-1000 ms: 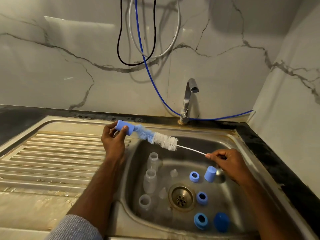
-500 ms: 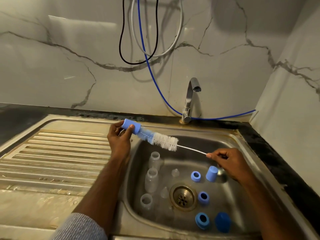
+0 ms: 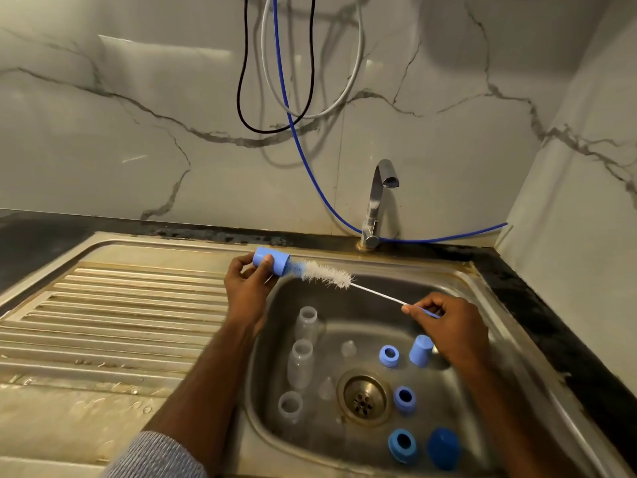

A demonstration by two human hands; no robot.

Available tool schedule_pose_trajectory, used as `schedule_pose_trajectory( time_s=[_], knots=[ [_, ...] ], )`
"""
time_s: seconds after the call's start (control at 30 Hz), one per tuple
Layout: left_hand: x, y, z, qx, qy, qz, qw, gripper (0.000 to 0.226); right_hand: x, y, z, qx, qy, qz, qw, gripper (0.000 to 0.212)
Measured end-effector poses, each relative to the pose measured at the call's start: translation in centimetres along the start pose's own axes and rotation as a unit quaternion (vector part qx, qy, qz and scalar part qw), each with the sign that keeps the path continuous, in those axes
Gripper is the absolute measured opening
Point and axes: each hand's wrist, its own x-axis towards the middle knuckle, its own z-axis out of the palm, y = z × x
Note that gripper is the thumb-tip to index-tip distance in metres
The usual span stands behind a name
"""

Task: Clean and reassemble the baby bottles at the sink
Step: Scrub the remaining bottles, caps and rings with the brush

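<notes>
Clear plastic bottles (image 3: 299, 363) lie nearest me in the sink (image 3: 482, 391), light and probably slick, so I'd take them by the neck. My right hand (image 3: 448, 326) pinches the brush (image 3: 327, 272) by its thin, springy wire. Farther off, my left hand (image 3: 246, 288) grips the stiff blue cap (image 3: 271, 261), bristles at its mouth.

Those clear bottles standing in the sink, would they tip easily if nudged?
Probably. The clear bottles look tall, narrow and empty, so likely light and top-heavy. The steel sink floor looks smooth and slopes toward the drain, so they may slide too.
</notes>
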Motion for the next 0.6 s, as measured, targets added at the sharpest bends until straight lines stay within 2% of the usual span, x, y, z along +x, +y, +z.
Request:
schedule_pose_trajectory(
  time_s=[0.1, 0.23, 0.3, 0.37, 0.43, 0.5, 0.6],
  knots=[
    [0.2, -0.3, 0.2, 0.11, 0.024, 0.066, 0.991, 0.023, -0.3, -0.6, 0.0, -0.024, 0.046, -0.007, 0.999, 0.027],
    [0.7, -0.4, 0.0, 0.146, 0.087, 0.096, 0.981, 0.025, -0.4, -0.9, 1.0, 0.044, -0.007, -0.033, 0.998, 0.025],
    [0.5, -0.3, 0.1, 0.086, 0.119, 0.063, 0.987, 0.022, -0.4, -0.9, 1.5, 0.053, -0.03, -0.035, 0.998, 0.026],
    [0.4, 0.3, 0.3, -0.038, 0.12, -0.005, 0.992, 0.018, -0.4, -0.7, 1.9, 0.063, -0.045, -0.046, 0.996, 0.028],
    [0.4, 0.9, 0.4, -0.132, 0.083, -0.081, 0.984, 0.025, -0.2, -0.2, 2.0, 0.089, -0.062, -0.044, 0.993, 0.027],
    [0.4, 1.3, 0.2, -0.181, 0.043, -0.141, 0.972, 0.025, -0.1, 0.2, 2.0, 0.118, -0.101, -0.025, 0.988, 0.022],
    [0.3, 1.5, 0.1, -0.213, 0.013, -0.165, 0.963, 0.023, -0.2, 0.5, 2.1, 0.101, -0.175, -0.027, 0.979, 0.019]
  ],
)
